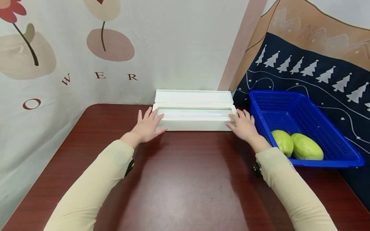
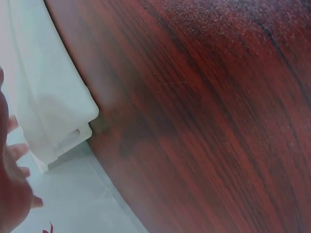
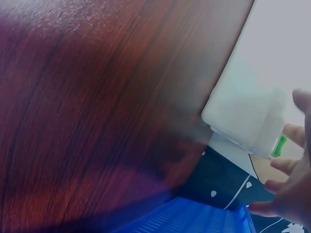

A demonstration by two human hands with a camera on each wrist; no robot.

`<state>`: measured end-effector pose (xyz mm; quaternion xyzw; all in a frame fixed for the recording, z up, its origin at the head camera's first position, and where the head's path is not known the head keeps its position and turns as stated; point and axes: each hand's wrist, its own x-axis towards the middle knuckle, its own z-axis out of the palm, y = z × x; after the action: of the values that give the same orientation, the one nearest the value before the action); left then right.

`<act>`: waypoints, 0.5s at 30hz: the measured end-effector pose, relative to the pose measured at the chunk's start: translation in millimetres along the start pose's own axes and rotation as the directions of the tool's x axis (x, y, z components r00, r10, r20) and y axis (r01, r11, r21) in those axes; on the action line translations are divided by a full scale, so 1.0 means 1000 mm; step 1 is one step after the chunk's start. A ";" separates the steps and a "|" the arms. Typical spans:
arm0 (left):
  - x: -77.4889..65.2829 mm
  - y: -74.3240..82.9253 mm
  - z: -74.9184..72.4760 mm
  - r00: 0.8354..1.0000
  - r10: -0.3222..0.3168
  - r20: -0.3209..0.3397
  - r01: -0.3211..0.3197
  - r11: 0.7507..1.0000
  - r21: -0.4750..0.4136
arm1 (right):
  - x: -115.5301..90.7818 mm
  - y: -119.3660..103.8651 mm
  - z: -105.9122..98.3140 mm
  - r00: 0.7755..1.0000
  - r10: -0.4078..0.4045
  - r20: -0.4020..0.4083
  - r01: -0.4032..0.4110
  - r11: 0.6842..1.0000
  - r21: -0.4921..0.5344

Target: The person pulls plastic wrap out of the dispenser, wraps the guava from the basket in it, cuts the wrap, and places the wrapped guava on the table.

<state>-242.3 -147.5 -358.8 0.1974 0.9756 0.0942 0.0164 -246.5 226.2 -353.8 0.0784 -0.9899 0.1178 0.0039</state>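
Observation:
A long white box [image 1: 196,125] with its lid [image 1: 193,96] raised at the back stands at the far edge of the table. Its top has a long, shallow recess. My left hand [image 1: 145,127] is at the box's left end, fingers spread, fingertips over the corner. At the opposite end is my right hand [image 1: 244,125], also with spread fingers, its fingertips over the right corner. A small green piece [image 3: 279,145] shows on the box's right end in the right wrist view. Neither hand grips anything.
A blue plastic basket [image 1: 344,144] stands to the right, close beside my right forearm. Two green fruits [image 1: 307,147] lie inside it. The dark red wooden table [image 1: 185,179] stretches in front of the box, and a printed cloth [image 1: 179,45] hangs behind.

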 end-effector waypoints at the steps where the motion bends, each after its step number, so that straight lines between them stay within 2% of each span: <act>1: 0.001 -0.001 0.000 1.000 0.008 -0.027 -0.008 1.000 0.008 | 0.000 0.000 -0.001 1.000 -0.008 -0.027 0.008 1.000 -0.001; 5: 0.004 -0.004 0.000 0.990 0.030 -0.134 -0.025 0.999 0.038 | 0.004 0.001 0.000 0.992 -0.028 -0.127 0.026 1.000 -0.015; 9: 0.007 -0.005 0.004 0.969 0.049 -0.244 -0.040 0.998 0.040 | 0.008 0.003 0.004 0.977 -0.043 -0.209 0.039 0.999 -0.021; 11: 0.009 -0.004 0.006 0.958 0.046 -0.282 -0.042 0.999 0.022 | 0.009 0.002 0.006 0.971 -0.044 -0.233 0.041 0.999 -0.017; 15: 0.011 -0.003 0.007 0.950 0.011 -0.313 -0.020 0.999 -0.026 | 0.011 0.001 0.005 0.964 -0.055 -0.259 0.053 0.998 -0.015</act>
<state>-253.4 -144.6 -366.2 0.1875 0.9628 0.1388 -0.1364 -257.9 224.3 -358.9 0.0892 -0.9789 0.1230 0.1367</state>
